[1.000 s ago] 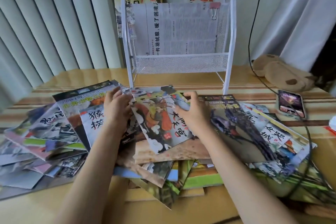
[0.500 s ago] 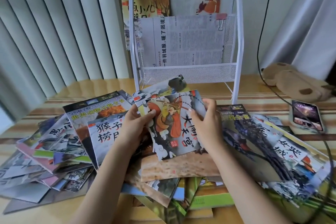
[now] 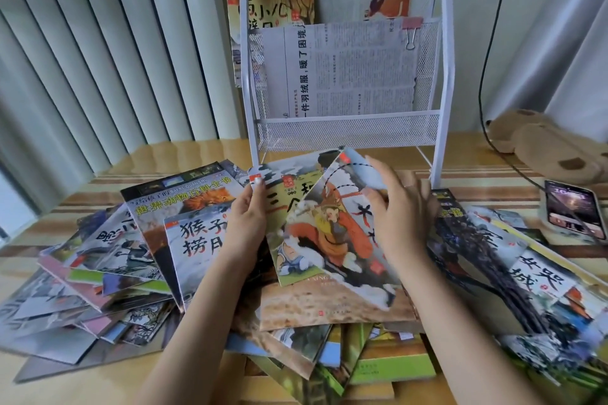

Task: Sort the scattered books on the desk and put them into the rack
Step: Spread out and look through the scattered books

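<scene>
Two thin picture books are lifted above the pile. My right hand (image 3: 399,210) holds the monkey-king book (image 3: 342,240) by its right edge, tilted. Partly under it is a second picture book (image 3: 289,194), and my left hand (image 3: 248,220) grips its left edge. Several more books (image 3: 138,240) lie scattered over the wooden desk (image 3: 184,154) on both sides and below my arms. The white mesh rack (image 3: 345,131) stands just behind the pile, with a newspaper (image 3: 345,72) and a yellow book (image 3: 276,13) in it.
A phone (image 3: 574,212) lies at the right on the desk, with a black cable (image 3: 483,82) running past it. A brown plush toy (image 3: 546,145) sits at the back right. Vertical blinds (image 3: 98,59) hang behind the desk on the left.
Both hands have raised the monkey-king book off the pile toward the rack. A second book has come up beneath it in my left hand. The view has moved closer to the rack.
</scene>
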A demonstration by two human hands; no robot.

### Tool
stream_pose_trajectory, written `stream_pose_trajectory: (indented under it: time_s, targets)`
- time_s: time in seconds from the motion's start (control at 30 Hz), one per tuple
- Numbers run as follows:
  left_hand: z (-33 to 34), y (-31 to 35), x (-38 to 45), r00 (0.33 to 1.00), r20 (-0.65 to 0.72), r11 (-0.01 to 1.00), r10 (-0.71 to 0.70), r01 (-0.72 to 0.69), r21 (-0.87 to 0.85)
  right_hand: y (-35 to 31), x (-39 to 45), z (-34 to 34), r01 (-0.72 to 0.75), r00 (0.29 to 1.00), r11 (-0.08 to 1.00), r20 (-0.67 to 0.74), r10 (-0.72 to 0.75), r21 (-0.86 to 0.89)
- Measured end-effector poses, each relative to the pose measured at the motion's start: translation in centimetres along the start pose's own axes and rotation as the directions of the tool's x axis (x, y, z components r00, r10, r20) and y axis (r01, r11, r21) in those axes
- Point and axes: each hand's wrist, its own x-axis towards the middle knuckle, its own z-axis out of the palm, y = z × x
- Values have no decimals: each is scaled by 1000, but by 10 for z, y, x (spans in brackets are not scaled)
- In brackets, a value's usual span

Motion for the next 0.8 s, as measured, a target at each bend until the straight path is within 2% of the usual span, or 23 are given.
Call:
stream_pose_trajectory:
  time_s: [0.2, 0.3, 0.33, 0.4, 0.47, 0.5, 0.57, 0.6, 0.63, 0.67, 0.7, 0.73, 0.77, 0.8]
  targets:
    - [4, 10, -12, 976, 212, 989, 44, -73, 132, -12, -3, 1, 319, 944, 947, -101, -314, 42]
    - [9, 10, -16, 912, 410, 996, 25, -60, 72, -19, -8, 8, 423, 904, 906, -73, -422, 12]
    - [11, 9, -17, 907, 422, 998, 17, -43, 52, -20, -9, 10, 430, 902, 903, -59, -429, 11]
    - [13, 8, -18, 938, 347, 1000, 3, -2, -4, -18, -9, 11, 337, 941, 942, -28, -336, 13]
    - [10, 11, -17, 979, 199, 995, -34, 53, -90, -10, -6, 10, 112, 992, 992, 46, -115, 66]
    - [7, 12, -14, 989, 140, 989, -53, 71, -130, -6, -5, 8, -19, 991, 989, 137, -2, 149]
    - [2, 14, -11, 995, 80, 991, -54, 63, -119, -1, -5, 6, -263, 916, 898, 384, 117, 353]
    - [2, 14, -11, 998, 62, 999, -31, 33, -39, 0, -6, 6, -345, 865, 845, 488, 117, 409]
    - [2, 14, -12, 1000, 24, 991, 12, -15, 133, 1, -6, 7, -389, 837, 808, 536, 110, 443]
    - [2, 12, -11, 996, -34, 913, 83, -62, 403, 3, -6, 9, -414, 834, 779, 539, 118, 470]
    - [-1, 9, -11, 984, -101, 735, 148, -41, 676, 4, -5, 11, -431, 844, 752, 518, 140, 498]
    - [-5, 7, -11, 968, -188, 551, 167, 67, 832, 5, -4, 11, -439, 858, 733, 484, 171, 519]
    - [-11, 9, -11, 954, -276, 431, 116, 202, 879, 6, -4, 13, -434, 875, 733, 440, 203, 524]
    - [-17, 13, -10, 937, -347, 366, 45, 308, 878, 8, -4, 14, -423, 887, 747, 402, 226, 514]
